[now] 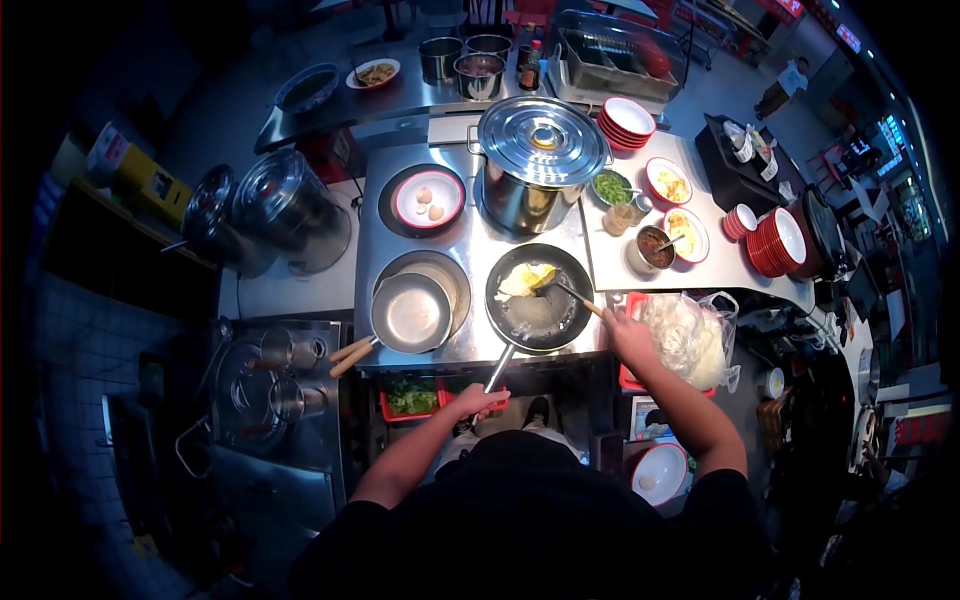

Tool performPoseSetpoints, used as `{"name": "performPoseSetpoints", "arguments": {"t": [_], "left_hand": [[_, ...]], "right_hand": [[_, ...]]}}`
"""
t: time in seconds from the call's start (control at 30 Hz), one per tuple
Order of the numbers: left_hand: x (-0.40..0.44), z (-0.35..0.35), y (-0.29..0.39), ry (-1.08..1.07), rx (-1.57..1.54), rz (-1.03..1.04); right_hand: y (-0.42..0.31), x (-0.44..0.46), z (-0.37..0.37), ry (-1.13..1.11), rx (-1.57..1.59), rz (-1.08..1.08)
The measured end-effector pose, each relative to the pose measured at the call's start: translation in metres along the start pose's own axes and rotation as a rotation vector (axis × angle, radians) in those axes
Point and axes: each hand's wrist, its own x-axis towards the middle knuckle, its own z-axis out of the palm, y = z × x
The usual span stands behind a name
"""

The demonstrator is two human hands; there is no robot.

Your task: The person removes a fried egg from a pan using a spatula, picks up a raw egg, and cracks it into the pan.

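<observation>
My left hand (480, 401) is closed around the metal handle of a dark frying pan (574, 322) on the steel stove top. A yellow fried egg (525, 281) lies folded in the pan's upper left, with clear, bubbling liquid below it. Closed on a wooden-handled spatula (580, 298), my right hand (628, 335) is at the pan's right side. The spatula's dark head reaches into the pan beside the egg; its exact shape is hard to make out. Left of the frying pan rest stacked saucepans (411, 313) with wooden handles.
Behind the frying pan stands a tall lidded stockpot (530, 200). A bowl with eggs (428, 196) sits at the back left. On the right are a sauce container (654, 249), stacked red-rimmed bowls (776, 245) and a bulging plastic bag (685, 340). Large lidded pots (290, 210) stand left.
</observation>
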Motion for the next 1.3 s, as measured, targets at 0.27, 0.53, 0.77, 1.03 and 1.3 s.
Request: {"name": "performPoseSetpoints", "arguments": {"t": [0.27,0.53,0.77,1.03,1.3], "left_hand": [[0.01,-0.004,-0.009,0.003,0.028,0.001],[0.009,-0.002,-0.007,-0.008,0.025,0.011],[0.007,-0.001,-0.007,0.014,0.032,0.007],[-0.007,0.002,0.008,0.009,0.057,0.001],[-0.018,0.003,0.017,-0.005,0.064,-0.016]], "right_hand": [[0.012,-0.012,0.016,0.048,0.088,0.042],[0.003,-0.002,0.012,-0.007,0.13,0.07],[-0.022,-0.009,-0.026,0.046,0.159,0.116],[-0.031,0.031,0.025,0.006,0.161,0.084],[-0.008,0.049,0.042,0.098,0.051,0.034]]}}
